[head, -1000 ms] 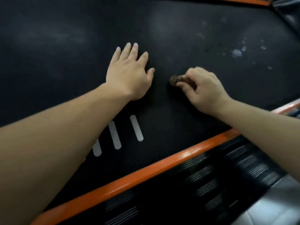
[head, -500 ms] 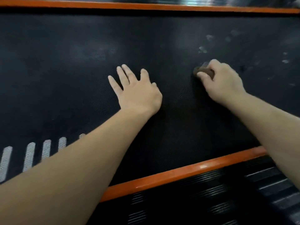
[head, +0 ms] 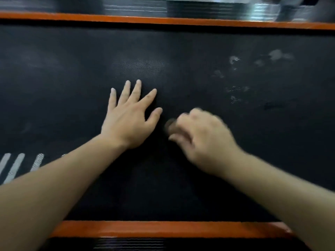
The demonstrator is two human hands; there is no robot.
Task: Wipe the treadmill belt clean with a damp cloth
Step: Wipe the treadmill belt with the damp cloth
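- left hand (head: pixel 126 122) lay flat on the treadmill belt (head: pixel 72 78), palm down, fingers straight and spread, holding nothing
- right hand (head: pixel 203 138), blurred, had its fingers curled round a small bunched brown cloth (head: pixel 170 126), down on the belt
- cloth sat mid-belt, just beside the left thumb, poking out past the right fingers
- pale smudges (head: pixel 233 59) marked the belt at far right, well apart from the cloth
- white stripes (head: pixel 16 165) at lower left, partly hidden by the left forearm
- orange rails (head: pixel 163 19) ran along the belt's far and near sides
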